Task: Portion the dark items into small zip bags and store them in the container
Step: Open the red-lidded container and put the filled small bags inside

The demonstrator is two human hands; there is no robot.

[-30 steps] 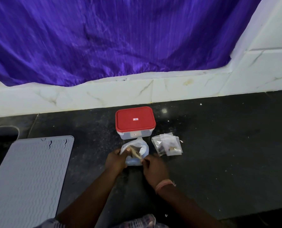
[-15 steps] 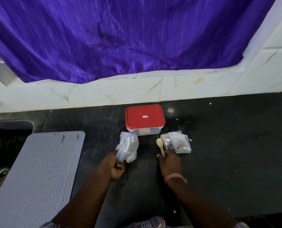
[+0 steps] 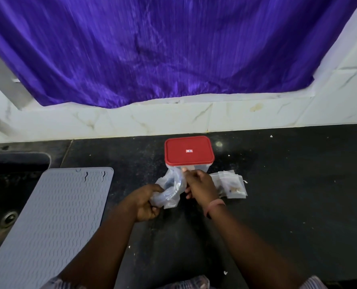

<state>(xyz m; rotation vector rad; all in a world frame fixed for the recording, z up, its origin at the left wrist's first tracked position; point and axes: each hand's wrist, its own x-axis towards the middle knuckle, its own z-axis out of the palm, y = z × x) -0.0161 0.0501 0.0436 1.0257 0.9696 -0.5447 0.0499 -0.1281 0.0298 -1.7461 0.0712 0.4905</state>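
A clear plastic bag (image 3: pixel 170 189) with something dark inside is crumpled between both hands on the black counter. My left hand (image 3: pixel 145 202) grips its lower left part. My right hand (image 3: pixel 199 185) pinches its upper right edge. Just behind the bag stands a clear container with a red lid (image 3: pixel 189 152), which is closed. A small pile of zip bags (image 3: pixel 232 185) lies to the right of my right hand, some holding small brown and dark bits. The wooden spoon is hidden.
A grey ribbed mat (image 3: pixel 48 222) lies at the left over a dark sink (image 3: pixel 4 184). A white marble ledge (image 3: pixel 173 117) and purple cloth (image 3: pixel 152 49) stand behind the counter. White crumbs dot the black counter (image 3: pixel 298 195).
My right hand left the wooden spoon beside the zip bags and came back to the large bag. The left hand kept hold of the bag throughout. The camera view shifted slightly.
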